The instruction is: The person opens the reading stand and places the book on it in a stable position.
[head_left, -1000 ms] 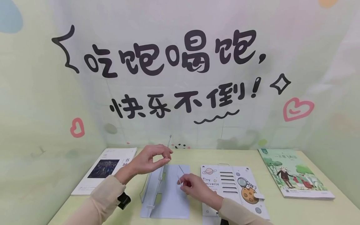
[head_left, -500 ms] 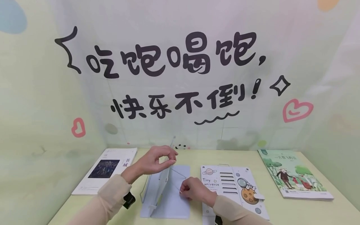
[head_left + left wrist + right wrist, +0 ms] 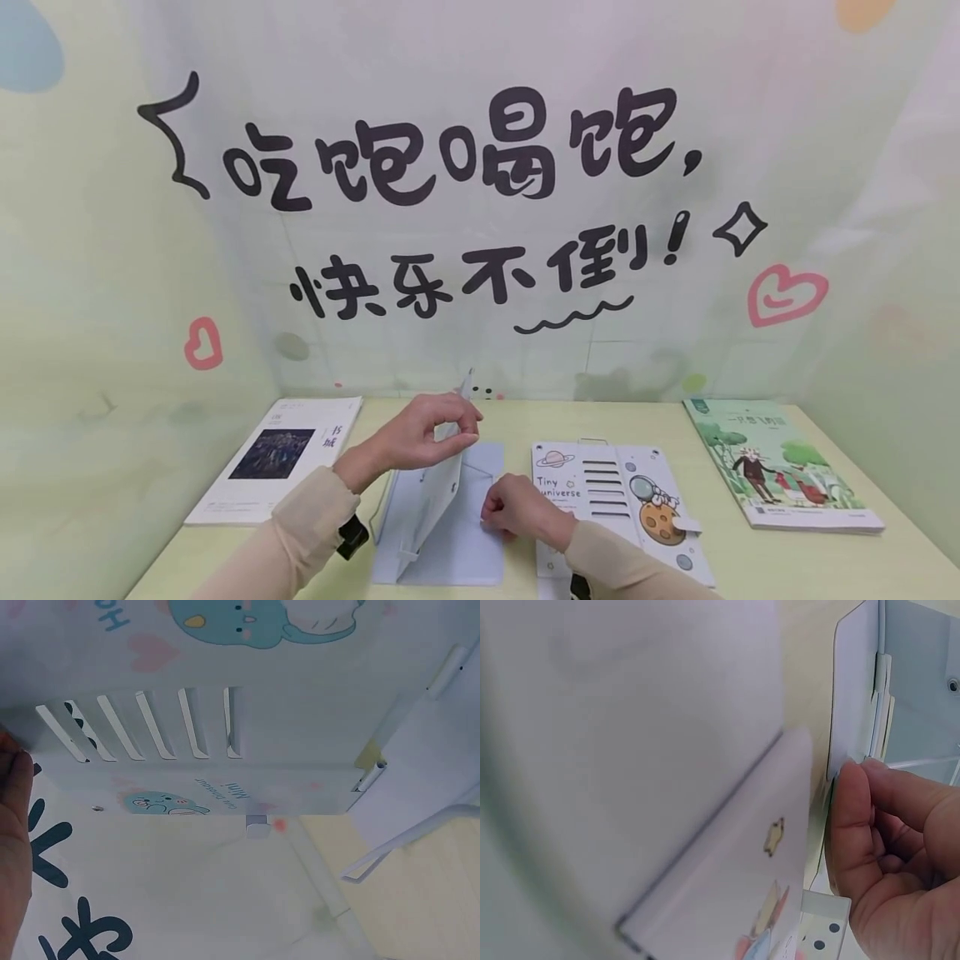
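Note:
A pale folding book stand (image 3: 442, 500) with a slotted panel is half raised on its flat base (image 3: 476, 562). In the left wrist view, a blue cartoon dinosaur (image 3: 240, 626) decorates the panel. My left hand (image 3: 423, 429) holds the panel by its upper edge, thumb and fingers curled there. At the base's right edge, my right hand (image 3: 528, 510) pinches the thin wire support (image 3: 922, 763) between thumb and forefinger. The wire runs from these fingertips toward the back of the panel. Another wire loop (image 3: 405, 840) sticks out on the far side of the stand.
A second stand (image 3: 660, 475), printed with an astronaut and planets, lies flat at right, partly under my right forearm. A white magazine (image 3: 270, 454) lies at left and a green picture book (image 3: 780, 467) at far right. A printed curtain (image 3: 487, 350) hangs behind the table.
The panel has swung to the right, showing more of its face, and my left hand has moved right with it. My right hand has shifted slightly right with the wire, which now sits lower.

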### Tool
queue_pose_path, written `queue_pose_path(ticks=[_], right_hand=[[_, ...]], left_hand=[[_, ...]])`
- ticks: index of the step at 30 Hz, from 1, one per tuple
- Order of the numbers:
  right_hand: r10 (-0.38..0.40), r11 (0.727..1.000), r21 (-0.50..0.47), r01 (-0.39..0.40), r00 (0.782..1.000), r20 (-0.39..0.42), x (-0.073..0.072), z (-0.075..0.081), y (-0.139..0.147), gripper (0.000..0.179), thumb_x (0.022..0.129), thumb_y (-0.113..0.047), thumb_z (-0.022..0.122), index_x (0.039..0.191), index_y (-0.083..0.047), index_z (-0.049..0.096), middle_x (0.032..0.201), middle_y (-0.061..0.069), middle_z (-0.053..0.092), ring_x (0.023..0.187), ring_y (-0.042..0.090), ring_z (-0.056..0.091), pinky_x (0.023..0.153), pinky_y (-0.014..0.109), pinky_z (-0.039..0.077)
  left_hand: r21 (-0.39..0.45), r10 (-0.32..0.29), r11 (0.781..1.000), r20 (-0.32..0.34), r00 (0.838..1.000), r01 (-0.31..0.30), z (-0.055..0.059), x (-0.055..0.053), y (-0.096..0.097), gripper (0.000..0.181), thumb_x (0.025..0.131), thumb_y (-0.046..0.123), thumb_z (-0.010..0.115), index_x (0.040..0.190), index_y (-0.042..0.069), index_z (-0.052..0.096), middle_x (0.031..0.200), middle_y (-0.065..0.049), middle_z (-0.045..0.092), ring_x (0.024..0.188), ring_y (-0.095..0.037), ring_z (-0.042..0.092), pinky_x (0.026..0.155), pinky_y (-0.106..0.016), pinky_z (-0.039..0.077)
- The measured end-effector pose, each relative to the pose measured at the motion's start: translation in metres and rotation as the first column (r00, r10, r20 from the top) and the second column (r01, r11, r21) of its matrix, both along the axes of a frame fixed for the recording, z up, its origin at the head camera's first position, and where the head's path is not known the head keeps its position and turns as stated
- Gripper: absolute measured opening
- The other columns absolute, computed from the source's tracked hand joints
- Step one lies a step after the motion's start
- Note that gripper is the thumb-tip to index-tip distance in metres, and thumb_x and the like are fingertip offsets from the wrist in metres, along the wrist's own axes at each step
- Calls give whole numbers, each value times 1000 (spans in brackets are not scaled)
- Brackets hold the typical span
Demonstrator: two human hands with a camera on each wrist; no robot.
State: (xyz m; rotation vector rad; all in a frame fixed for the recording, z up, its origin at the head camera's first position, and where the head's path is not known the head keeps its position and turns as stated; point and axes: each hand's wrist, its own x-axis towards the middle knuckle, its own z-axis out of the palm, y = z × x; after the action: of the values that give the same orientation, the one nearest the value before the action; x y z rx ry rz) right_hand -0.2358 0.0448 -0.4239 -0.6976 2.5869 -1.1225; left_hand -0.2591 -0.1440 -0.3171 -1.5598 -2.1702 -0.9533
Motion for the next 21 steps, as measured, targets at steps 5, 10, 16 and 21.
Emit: queue_pose_path(ticks=[5, 10, 16, 21], right_hand=[[-1, 1000, -5, 1, 1000, 10, 0, 0, -1, 13, 80, 1, 70, 68, -5, 66, 55, -4, 55, 45, 7, 51, 43, 16, 44], [0, 1000, 4, 0, 1000, -2, 0, 1, -2, 14, 80, 1, 70, 67, -5, 65, 54, -4, 54, 44, 6, 51, 43, 15, 43], [-5, 1000, 12, 5, 1000, -6, 1, 1, -2, 15, 79, 1, 70, 66, -5, 64, 53, -3, 55, 42, 6, 51, 42, 15, 43], [-14, 1000, -8, 14, 1000, 20, 1, 1, -3, 15, 79, 1, 70, 66, -4, 65, 54, -2, 55, 43, 7, 51, 43, 17, 45]], left_hand=[[-4, 14, 1000, -2, 1000, -14, 17, 17, 3, 14, 80, -6, 63, 73, 5, 59, 76, -8, 65, 89, -24, 63, 83, -33, 52], [19, 31, 999, -22, 999, -31, -3, -1, -8, 15, 81, -3, 65, 75, 9, 59, 79, -7, 66, 91, -25, 64, 82, -33, 52], [42, 49, 998, -15, 999, -48, -7, -5, -16, 15, 84, 3, 66, 76, 14, 60, 80, -4, 66, 94, -20, 64, 84, -31, 51], [40, 32, 999, -5, 999, -32, -8, -4, -11, 14, 82, -3, 64, 75, 8, 59, 78, -9, 66, 91, -25, 63, 83, -33, 52]])
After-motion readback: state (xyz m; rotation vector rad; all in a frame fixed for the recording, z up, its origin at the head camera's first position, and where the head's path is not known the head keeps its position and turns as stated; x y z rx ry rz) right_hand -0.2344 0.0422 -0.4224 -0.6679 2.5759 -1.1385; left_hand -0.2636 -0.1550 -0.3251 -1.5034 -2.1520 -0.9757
